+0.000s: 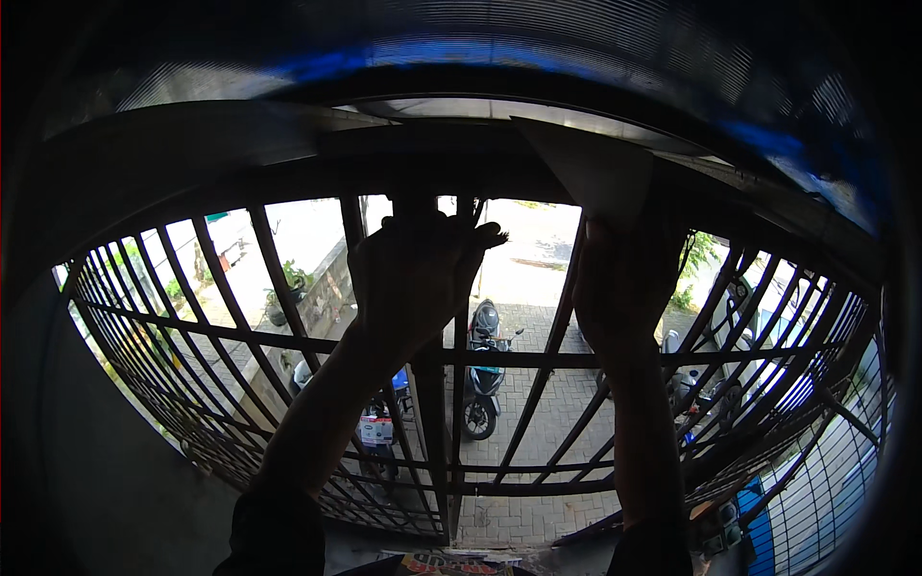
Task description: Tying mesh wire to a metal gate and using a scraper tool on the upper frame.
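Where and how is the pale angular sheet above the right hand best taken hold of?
Probably by its lower end, from below, pinched across its two faces. The pale angular sheet looks thin and flat, and that end comes down to the right hand, while its pointed upper corner reaches across the dark beam. Shade hides the exact hold.

Both arms (648, 432) are raised, left hand (410, 271) seemingly curled.

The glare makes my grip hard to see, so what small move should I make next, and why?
Perhaps tilt your right hand slightly toward the light: it's dark at the lower end of the pale sheet, and its hold can't be made out. Your left hand is raised before the dark bars.
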A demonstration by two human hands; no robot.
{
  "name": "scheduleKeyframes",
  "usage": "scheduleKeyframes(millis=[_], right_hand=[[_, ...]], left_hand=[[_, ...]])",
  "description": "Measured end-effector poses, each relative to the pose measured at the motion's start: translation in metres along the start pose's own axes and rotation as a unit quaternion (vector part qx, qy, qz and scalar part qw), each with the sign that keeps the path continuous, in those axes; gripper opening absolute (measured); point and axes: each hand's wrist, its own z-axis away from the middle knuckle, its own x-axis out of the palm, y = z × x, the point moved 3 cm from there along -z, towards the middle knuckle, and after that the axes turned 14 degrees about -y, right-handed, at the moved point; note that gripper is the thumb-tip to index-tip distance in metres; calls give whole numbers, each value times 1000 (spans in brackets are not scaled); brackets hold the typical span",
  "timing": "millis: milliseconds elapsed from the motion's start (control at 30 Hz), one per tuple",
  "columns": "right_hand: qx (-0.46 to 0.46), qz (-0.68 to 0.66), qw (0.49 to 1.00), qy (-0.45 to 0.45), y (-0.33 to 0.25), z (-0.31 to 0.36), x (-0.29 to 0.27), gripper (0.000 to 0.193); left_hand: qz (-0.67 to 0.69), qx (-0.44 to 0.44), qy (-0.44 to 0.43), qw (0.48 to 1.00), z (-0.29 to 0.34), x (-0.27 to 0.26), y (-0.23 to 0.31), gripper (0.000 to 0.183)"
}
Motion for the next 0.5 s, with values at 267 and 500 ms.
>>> scheduleKeyframes(millis=[267,500], right_hand=[[88,-94,956,-264,0,21,9,12],[-18,22,966,-256,-9,-1,16,15]], left_hand=[[90,44,101,990,2,10,-1,15],[100,26,93,990,2,9,-6,15]])
